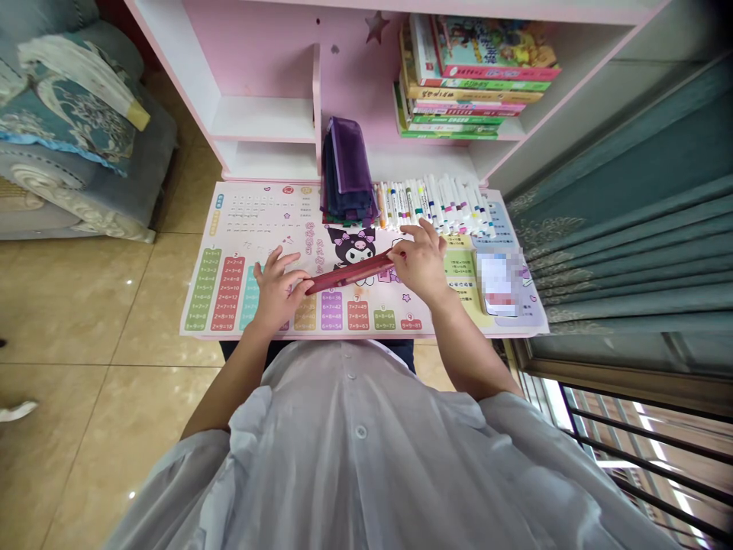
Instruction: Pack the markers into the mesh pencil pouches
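A printed mat [240,252] with multiplication tables and a cartoon figure covers most of the pink tabletop [269,169]. A long, slim red case [350,275] lies on the middle of this mat. It is slightly slanted, and its right end is farther from the person than its left end. I cannot tell exactly what kind of thing it is.

The left hand [279,289] rests at the left end of the red case. Its fingers are stretched and spread, the tips touch the case and the mat, and it is not closed around anything. The right hand [422,263] is at the other end. Its fingers are bent over the case and grip that end.

At the back edge of the mat, near the middle, stands a pile of purple mesh pouches [347,172]. Just to the right of it, along the same back edge, lies a row of markers [438,205] with white bodies and coloured caps, close behind the right hand. On the right part of the mat there is a small blurred card [501,283]. Behind the mat, on a shelf of the pink unit, books [473,76] are stacked flat. Well to the left of the mat, on the tiled floor, stands a sofa [74,145], and to the right of the mat hangs a green curtain [630,221].
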Demonstrator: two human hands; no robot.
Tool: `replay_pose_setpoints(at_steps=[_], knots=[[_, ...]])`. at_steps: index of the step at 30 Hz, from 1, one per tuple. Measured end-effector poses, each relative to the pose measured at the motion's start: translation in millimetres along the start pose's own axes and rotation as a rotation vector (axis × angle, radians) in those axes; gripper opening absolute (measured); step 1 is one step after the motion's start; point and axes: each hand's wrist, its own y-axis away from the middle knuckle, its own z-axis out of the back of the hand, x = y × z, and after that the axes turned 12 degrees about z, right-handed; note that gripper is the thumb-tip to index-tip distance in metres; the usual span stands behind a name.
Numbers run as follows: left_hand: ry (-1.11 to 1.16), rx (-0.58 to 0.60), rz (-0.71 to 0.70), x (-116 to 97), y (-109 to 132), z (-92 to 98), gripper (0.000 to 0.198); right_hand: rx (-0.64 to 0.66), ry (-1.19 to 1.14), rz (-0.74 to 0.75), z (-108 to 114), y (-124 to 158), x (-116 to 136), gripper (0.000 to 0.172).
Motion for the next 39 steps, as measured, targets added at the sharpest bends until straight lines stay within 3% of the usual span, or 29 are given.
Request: replay_pose_setpoints(at_steps=[26, 39], knots=[[0.012, -0.023, 0.004, 9, -2, 4.2, 0.023, 0.004, 0.028, -0.098, 13, 2, -21, 0.017], [0.006, 0.001, 0.029, 4, -1, 6.3, 0.02, 0.01, -0.014, -0.113, 10, 6, -30, 0.016]])
